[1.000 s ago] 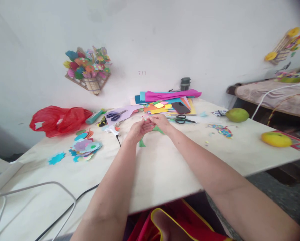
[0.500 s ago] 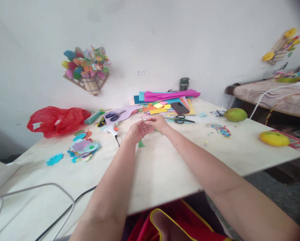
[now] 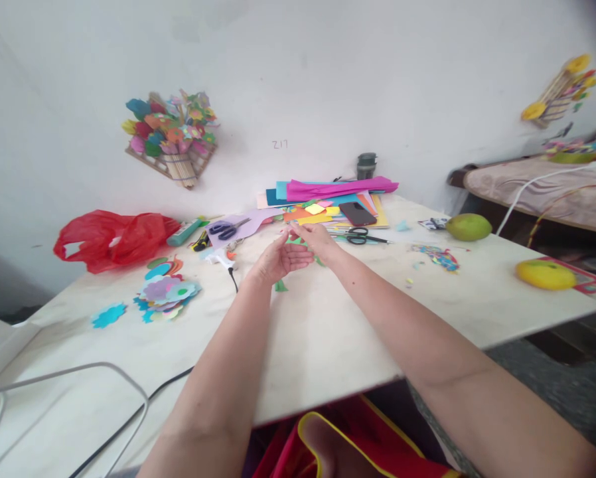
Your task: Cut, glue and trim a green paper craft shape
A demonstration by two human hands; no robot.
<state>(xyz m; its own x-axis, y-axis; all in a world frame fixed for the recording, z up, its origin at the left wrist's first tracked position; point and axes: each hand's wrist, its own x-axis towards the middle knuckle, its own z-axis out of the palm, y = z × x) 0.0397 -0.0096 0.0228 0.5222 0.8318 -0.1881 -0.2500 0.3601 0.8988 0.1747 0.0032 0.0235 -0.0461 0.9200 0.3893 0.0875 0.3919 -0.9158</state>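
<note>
Over the middle of the table my left hand [image 3: 283, 259] is turned palm up, its thumb raised to the fingertips of my right hand [image 3: 318, 240]. My right hand is closed in a pinch. Whatever sits between the meeting fingertips is too small to make out. A green paper scrap [image 3: 281, 286] lies just below my left hand, and other bits of green show behind and beside the hands. To the left is a white glue gun [image 3: 222, 258] with a black cord. Black-handled scissors [image 3: 358, 236] lie right of my right hand.
Paper flower cutouts [image 3: 166, 292] and a red plastic bag [image 3: 111, 239] are on the left. Coloured sheets [image 3: 338, 191] and a phone [image 3: 358, 214] lie at the back. On the right are paper bits [image 3: 437, 257], a green mango [image 3: 468, 227] and a yellow mango [image 3: 545, 274].
My left hand's lower fingers have uncurled and moved slightly down and right, away from the pinch. The fingertips of both hands still meet, a little higher than before.
</note>
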